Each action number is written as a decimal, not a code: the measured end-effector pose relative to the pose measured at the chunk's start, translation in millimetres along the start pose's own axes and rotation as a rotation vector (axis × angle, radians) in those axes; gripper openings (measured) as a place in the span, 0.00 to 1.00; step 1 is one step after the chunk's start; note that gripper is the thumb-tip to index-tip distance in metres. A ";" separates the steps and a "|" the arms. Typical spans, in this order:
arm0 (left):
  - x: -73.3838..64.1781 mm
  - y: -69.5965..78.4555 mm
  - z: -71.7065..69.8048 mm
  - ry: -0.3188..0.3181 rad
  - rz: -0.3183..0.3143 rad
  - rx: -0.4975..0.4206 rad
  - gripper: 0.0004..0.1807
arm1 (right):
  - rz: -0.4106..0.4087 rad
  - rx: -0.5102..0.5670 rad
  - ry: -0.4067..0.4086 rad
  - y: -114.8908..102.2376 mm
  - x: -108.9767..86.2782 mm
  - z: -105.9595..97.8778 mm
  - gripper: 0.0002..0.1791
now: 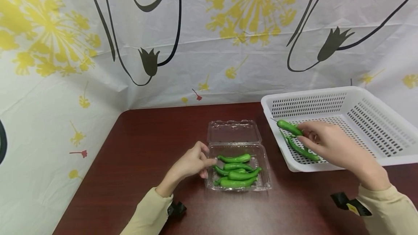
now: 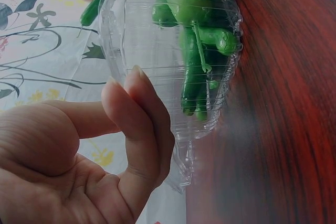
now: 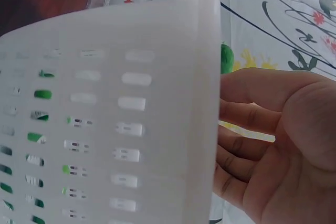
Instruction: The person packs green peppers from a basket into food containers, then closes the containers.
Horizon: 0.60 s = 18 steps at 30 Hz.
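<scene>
My right hand [image 1: 330, 144] pinches a green chili pepper [image 1: 289, 127] between thumb and fingers, above the left part of the white basket [image 1: 405, 159]. Below it, other green peppers [image 1: 303, 150] lie on the basket floor. In the right wrist view, the basket wall hides the fingertips and most of the held pepper. My left hand [image 1: 192, 162] is at the left rim of the clear plastic clamshell box [image 1: 266, 169], fingers loosely curled; nothing shows in its grasp. Whether its fingertips touch the box is unclear. Several green peppers [image 1: 240, 175] lie inside, and its lid [image 1: 233, 132] stands open.
Both containers are on a dark red-brown table [image 1: 156, 140]. Behind it hangs a white sheet [image 1: 202, 64] with yellow flower prints. The basket's tall perforated wall [image 3: 105, 108] stands between the right wrist camera and the peppers. Dark straps [image 1: 354, 206] sit at both wrists.
</scene>
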<state>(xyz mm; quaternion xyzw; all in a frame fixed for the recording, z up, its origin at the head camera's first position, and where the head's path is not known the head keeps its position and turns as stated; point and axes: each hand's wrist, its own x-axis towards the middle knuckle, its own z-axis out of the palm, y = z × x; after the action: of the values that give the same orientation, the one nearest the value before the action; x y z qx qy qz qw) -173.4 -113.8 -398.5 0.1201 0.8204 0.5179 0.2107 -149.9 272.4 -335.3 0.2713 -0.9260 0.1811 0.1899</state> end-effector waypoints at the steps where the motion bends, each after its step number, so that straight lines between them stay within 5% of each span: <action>1: -0.2 0.2 0.0 -0.001 0.000 -0.001 0.22 | -0.001 0.010 -0.002 -1.0 0.4 0.7 0.14; 18: 1.1 -0.5 -0.7 -0.002 0.012 -0.007 0.21 | -0.065 0.033 0.050 -11.0 3.9 10.9 0.18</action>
<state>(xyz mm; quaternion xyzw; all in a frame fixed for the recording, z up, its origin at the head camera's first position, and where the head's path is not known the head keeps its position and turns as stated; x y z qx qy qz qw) -174.7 -114.2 -398.9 0.1250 0.8176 0.5218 0.2088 -149.4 257.2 -340.4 0.2997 -0.9085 0.1967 0.2145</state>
